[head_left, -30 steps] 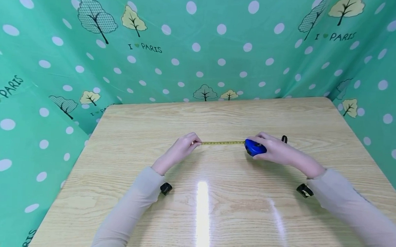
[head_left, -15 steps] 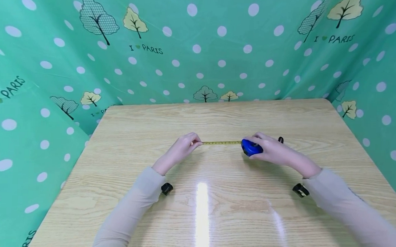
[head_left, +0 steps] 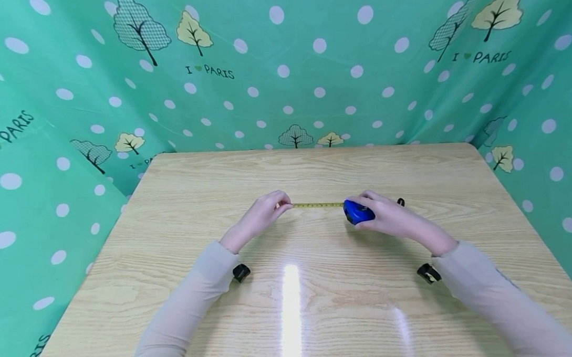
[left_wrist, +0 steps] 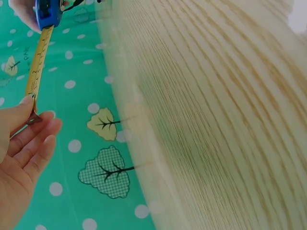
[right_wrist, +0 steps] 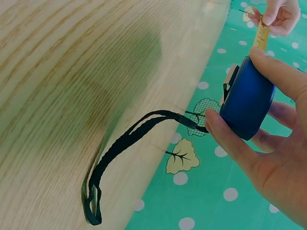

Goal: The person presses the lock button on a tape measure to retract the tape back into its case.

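My right hand (head_left: 381, 213) grips a blue tape measure (head_left: 357, 212) around its case, held above the table. From the case a yellow blade (head_left: 318, 205) stretches straight across to my left hand (head_left: 264, 213). In the left wrist view, the thumb and a finger pinch the blade near its metal end hook (left_wrist: 33, 118), while the other fingers lie loosely curved. A black wrist strap (right_wrist: 129, 136) hangs from the back of the case in the right wrist view, with a metal clip on the case's side.
Both hands are over a wood-grain table (head_left: 210, 176). Behind and beside it hangs a green dotted curtain (head_left: 252, 51). Small black wrist devices sit under the left sleeve (head_left: 241, 272) and the right sleeve (head_left: 428, 273). A bright light reflection crosses the tabletop.
My right hand has moved left with the tape measure, and the stretch of blade between the hands has become shorter. The left hand has stayed nearly in place.
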`<state>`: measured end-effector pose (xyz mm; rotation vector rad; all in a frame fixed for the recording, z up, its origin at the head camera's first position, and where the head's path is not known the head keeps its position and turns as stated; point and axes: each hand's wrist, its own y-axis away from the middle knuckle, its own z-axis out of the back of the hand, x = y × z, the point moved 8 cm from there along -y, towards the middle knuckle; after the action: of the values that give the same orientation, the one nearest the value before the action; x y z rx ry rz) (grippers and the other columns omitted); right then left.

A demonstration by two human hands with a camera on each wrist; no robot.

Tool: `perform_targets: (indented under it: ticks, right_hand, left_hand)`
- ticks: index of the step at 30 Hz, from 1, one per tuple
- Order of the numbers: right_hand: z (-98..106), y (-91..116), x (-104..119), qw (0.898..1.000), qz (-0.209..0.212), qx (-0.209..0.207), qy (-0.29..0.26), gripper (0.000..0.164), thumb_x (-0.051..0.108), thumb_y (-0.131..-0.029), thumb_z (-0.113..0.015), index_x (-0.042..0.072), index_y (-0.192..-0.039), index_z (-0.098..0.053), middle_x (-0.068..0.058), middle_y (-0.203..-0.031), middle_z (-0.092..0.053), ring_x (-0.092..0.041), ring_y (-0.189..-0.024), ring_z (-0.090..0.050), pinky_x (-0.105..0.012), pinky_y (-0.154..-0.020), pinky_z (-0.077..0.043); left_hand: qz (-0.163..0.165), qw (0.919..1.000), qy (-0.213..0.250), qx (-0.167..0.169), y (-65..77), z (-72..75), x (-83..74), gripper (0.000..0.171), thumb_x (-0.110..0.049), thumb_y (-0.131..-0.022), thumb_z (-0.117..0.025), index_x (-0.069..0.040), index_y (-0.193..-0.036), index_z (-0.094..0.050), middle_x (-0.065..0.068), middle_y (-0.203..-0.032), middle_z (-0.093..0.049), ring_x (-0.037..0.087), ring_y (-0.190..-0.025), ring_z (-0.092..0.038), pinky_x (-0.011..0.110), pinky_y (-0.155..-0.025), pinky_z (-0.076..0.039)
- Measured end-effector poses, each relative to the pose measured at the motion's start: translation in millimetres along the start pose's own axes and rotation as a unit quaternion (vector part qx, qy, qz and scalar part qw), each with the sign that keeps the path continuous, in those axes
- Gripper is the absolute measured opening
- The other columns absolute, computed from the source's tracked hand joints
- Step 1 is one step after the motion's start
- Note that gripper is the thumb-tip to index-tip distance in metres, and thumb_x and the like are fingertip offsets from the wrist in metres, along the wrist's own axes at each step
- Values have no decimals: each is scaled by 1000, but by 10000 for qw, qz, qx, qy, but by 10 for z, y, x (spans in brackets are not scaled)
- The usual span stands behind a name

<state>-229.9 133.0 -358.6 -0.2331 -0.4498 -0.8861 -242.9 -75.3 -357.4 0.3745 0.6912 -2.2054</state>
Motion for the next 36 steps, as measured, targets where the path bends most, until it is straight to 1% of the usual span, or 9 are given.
perform_targets:
  ticks: [11, 17, 25, 31, 36]
  right_hand:
    - [12, -39, 25, 10000, -5, 19, -40, 63, 27, -79, -68, 4, -132, -41, -17, -115, -46, -31, -100, -52, -42, -79, -49]
    - [12, -71, 65, 10000, 17, 2, -1, 61, 22, -79, -68, 5, -131, -41, -17, -115, -47, -31, -100, -52, -43, -79, -49]
    - [-12, -112, 100, 10000, 16, 12, -80, 61, 22, -79, -68, 4, -131, -42, -17, -115, -47, -31, -101, -51, -42, -80, -49]
    - [-24, -155, 183, 9997, 230, -92, -50, 60, 19, -78, -69, 3, -130, -43, -17, -114, -48, -31, -99, -52, -42, -79, -49]
    - [-36, -190, 237, 9996, 261, -110, -41, 59, 20, -78, -69, 4, -130, -44, -16, -114, -47, -31, -98, -52, -42, -79, -48]
  left_hand:
    - [-304, 9994, 101, -123, -43, 12, -62, 5, -6, -86, -57, -2, -88, -59, 5, -84, -61, 13, -72, -57, 20, -64, -49]
    - [-421, 9991, 23, -104, -63, -24, -90, 6, -4, -86, -55, 0, -90, -59, 7, -85, -61, 13, -71, -57, 18, -61, -48]
    - [-303, 9995, 33, -3, -104, -62, -133, 6, -3, -86, -55, -1, -90, -58, 7, -86, -61, 13, -72, -57, 18, -61, -47]
    - [-278, 9995, 88, 78, -141, -82, -178, 5, -5, -87, -55, -2, -91, -57, 5, -83, -60, 12, -73, -57, 17, -61, -47]
    - [-177, 9996, 145, 147, -161, -102, -193, 5, -5, -87, -55, -2, -91, -57, 4, -84, -60, 11, -72, -56, 17, -61, -46]
